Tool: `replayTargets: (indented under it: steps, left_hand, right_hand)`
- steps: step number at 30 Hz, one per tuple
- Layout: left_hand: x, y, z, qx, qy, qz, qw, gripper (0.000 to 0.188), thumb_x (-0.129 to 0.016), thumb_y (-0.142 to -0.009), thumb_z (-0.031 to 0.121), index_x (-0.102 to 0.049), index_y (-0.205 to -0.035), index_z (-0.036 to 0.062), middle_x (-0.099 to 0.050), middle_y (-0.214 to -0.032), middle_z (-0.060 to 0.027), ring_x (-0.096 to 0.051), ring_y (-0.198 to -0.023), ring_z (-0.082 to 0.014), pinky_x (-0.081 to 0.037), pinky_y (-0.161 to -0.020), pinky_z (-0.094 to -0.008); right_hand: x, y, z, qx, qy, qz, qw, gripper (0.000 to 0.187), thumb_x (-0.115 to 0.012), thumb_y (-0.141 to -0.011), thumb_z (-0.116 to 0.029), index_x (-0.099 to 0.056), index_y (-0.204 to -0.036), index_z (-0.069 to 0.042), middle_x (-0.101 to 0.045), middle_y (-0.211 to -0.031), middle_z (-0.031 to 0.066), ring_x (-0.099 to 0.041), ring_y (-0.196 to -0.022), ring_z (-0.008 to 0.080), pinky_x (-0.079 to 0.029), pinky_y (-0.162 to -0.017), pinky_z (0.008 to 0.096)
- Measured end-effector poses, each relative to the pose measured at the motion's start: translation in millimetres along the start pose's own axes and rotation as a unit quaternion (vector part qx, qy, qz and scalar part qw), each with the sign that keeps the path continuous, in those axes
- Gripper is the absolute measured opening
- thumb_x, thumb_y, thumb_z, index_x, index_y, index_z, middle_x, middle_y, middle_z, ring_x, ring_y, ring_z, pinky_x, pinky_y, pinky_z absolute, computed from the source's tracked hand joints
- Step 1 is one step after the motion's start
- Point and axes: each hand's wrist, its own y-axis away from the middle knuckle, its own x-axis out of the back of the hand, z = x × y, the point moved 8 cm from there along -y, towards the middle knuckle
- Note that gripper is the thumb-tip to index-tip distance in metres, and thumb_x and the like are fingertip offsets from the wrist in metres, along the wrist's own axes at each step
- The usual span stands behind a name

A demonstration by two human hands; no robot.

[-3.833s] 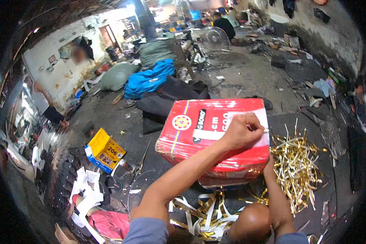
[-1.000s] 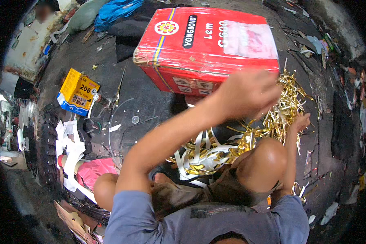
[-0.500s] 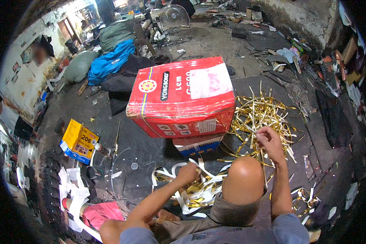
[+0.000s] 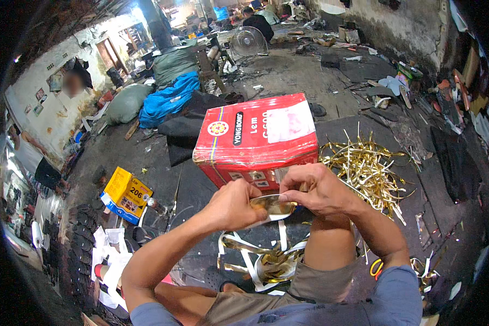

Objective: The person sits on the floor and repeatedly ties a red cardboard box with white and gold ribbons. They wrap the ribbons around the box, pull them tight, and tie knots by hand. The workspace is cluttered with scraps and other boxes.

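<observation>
In front of my raised knee, a strip [image 4: 273, 206], shiny gold on one face and white along its edge, bows between my two hands. My left hand [image 4: 234, 203] pinches one end with curled fingers. The other end is gripped between the thumb and fingers of my right hand [image 4: 316, 187]. Just beyond stands a red carton [image 4: 231, 149] with a torn white patch on top. White and gold strips [image 4: 271, 264] lie loose on the floor between my legs. To the right of the carton spreads a tangled pile of narrow gold strips [image 4: 368, 171].
A yellow and blue box [image 4: 127, 191] sits at the left, near white scraps [image 4: 111, 239]. Yellow-orange handles [image 4: 376, 269] show by my right elbow. Farther off are a blue sack [image 4: 169, 100], a fan [image 4: 249, 42] and a seated person [image 4: 258, 26]. Another person [image 4: 33, 157] stands far left.
My hands were apart, the left over the loose strips and the right by the gold pile. Both have come together before the carton, holding a strip. The view has tilted up.
</observation>
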Motion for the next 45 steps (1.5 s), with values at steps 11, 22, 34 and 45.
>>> replayTargets:
  steps: [11, 22, 34, 45]
  left_hand:
    - [-216, 54, -163, -0.149, -0.331, -0.369, 0.856, 0.026, -0.075, -0.081, 0.030, -0.079, -0.089, 0.0061, -0.077, -0.092, -0.0174, -0.075, -0.091, -0.0397, -0.061, -0.078, -0.0517]
    - [-171, 33, -108, -0.186, -0.344, -0.238, 0.889, 0.058, -0.079, -0.083, 0.033, -0.065, -0.133, 0.0079, -0.071, -0.117, -0.0147, -0.073, -0.096, -0.0346, -0.060, -0.072, -0.0446]
    - [19, -23, -19, -0.182, 0.324, 0.037, 0.928, 0.052, -0.081, -0.088, 0.006, -0.054, -0.132, 0.0084, -0.067, -0.084, -0.0043, -0.064, -0.081, -0.0107, -0.052, -0.070, -0.0303]
    - [165, -49, -214, 0.012, 0.269, 0.059, 0.961, 0.020, -0.068, -0.097, 0.022, -0.075, -0.094, 0.0038, -0.075, -0.081, -0.0067, -0.068, -0.069, -0.0114, -0.053, -0.058, -0.0302]
  right_hand:
    - [144, 34, -4, 0.056, -0.468, 0.247, 0.847, 0.017, -0.058, -0.108, -0.026, -0.060, -0.113, -0.010, -0.051, -0.078, -0.0038, -0.043, -0.057, 0.0054, -0.038, -0.048, 0.0243]
    - [156, -6, -71, -0.067, 0.095, 0.159, 0.980, 0.019, -0.074, -0.095, -0.031, -0.070, -0.091, -0.013, -0.057, -0.072, -0.0096, -0.048, -0.061, 0.0004, -0.036, -0.050, 0.0186]
    - [30, -43, 10, -0.058, 0.001, -0.096, 0.994, 0.031, -0.082, -0.089, -0.024, -0.065, -0.104, -0.004, -0.063, -0.096, 0.0024, -0.062, -0.089, 0.0121, -0.052, -0.079, 0.0309]
    - [131, -69, 91, -0.188, -0.018, 0.043, 0.981, 0.021, -0.072, -0.100, -0.024, -0.073, -0.102, -0.003, -0.074, -0.085, 0.0024, -0.066, -0.064, 0.0101, -0.054, -0.057, 0.0259]
